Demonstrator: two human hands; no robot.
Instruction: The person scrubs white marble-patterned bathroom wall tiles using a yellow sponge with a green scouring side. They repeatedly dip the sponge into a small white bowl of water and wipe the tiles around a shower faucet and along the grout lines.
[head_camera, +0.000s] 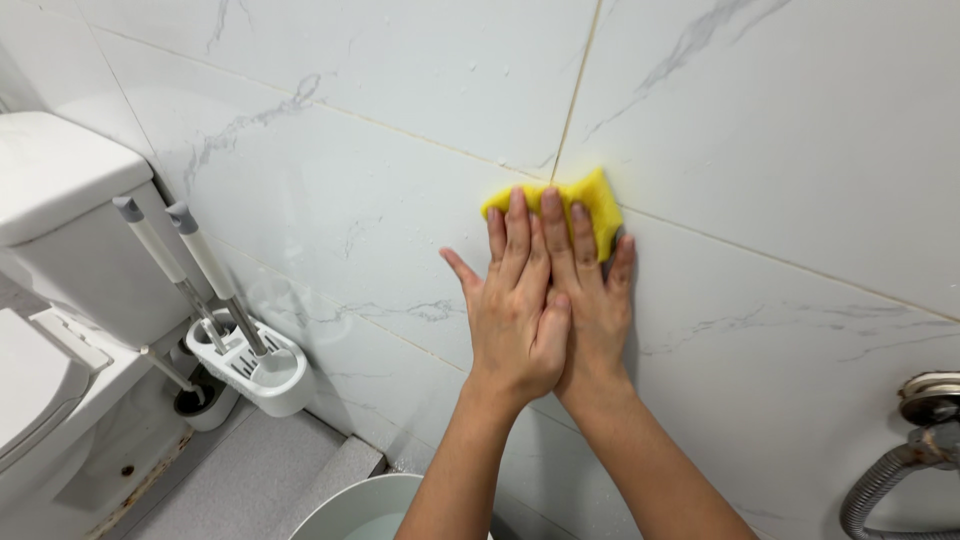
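both my forearms rise to my left hand (517, 310) overlapping my right hand (590, 290) (flat, fingers extended), together pressing a yellow sponge (596, 200) against the marble-patterned wall tile (380, 190).

The wall tiles (330, 190) are glossy, smooth, marble-veined ceramic. The sponge (598, 203) is matt, porous yellow foam. The toilet tank (60, 200) looks like smooth white plastic or ceramic. The brush holder (268, 375) is white plastic. The hose (880, 490) is ribbed shiny metal.

L hand (515, 310) flat, overlapping R hand (592, 290); fingers spread, arms extended
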